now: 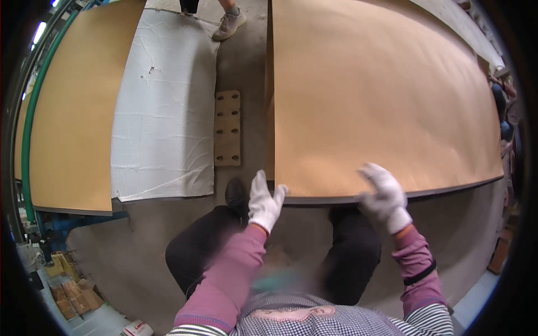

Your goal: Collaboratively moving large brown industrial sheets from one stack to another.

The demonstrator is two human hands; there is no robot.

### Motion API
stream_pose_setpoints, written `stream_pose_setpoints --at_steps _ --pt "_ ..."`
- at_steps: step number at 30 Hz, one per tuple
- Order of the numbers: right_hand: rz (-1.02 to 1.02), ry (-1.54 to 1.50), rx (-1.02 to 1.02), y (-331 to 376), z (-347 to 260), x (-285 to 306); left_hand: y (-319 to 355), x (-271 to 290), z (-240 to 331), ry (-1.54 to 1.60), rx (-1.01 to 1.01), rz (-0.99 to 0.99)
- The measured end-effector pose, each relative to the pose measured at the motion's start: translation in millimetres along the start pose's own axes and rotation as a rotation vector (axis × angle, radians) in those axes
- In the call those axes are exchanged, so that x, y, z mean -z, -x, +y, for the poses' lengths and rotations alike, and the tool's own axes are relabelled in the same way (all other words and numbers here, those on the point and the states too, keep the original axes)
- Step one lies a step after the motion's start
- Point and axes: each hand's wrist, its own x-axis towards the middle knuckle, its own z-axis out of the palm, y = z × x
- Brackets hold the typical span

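Observation:
A large brown cardboard sheet [381, 101] lies in front of me to the right, with a dark edge along its near side. At its near left corner my left hand [265, 203], in a white glove, is raised with thumb and fingers apart. My right hand [386, 197], gloved too, is over the sheet's near edge with its fingers spread and slightly blurred. Neither hand holds anything. Whether the fingertips touch the sheet I cannot tell.
A wrinkled white sheet [162, 112] lies left of centre, beside a cardboard strip with holes [228, 129]. Another brown sheet [78, 112] stands further left, by a green pipe [42, 101]. A person's shoe [230, 24] shows at the far end. Cardboard pieces [75, 297] sit lower left.

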Motion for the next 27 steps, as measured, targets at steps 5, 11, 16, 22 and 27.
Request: stream_pose_setpoints --at_steps 5,11,16,22,27 --pt "-0.378 0.276 0.706 -36 -10 -95 9 -16 0 0.513 0.161 -0.366" --pt "-0.58 0.285 0.678 -55 -41 -109 -64 141 0 -0.335 0.061 -0.886" --pt "-0.325 0.557 0.501 -30 -61 -130 7 306 -129 0.652 0.56 -0.191" --pt "-0.507 0.655 0.195 -36 -116 -133 27 349 -178 1.544 0.01 0.126" --pt "-0.417 0.211 0.019 4 -176 -116 -18 370 -127 1.583 0.283 0.22"
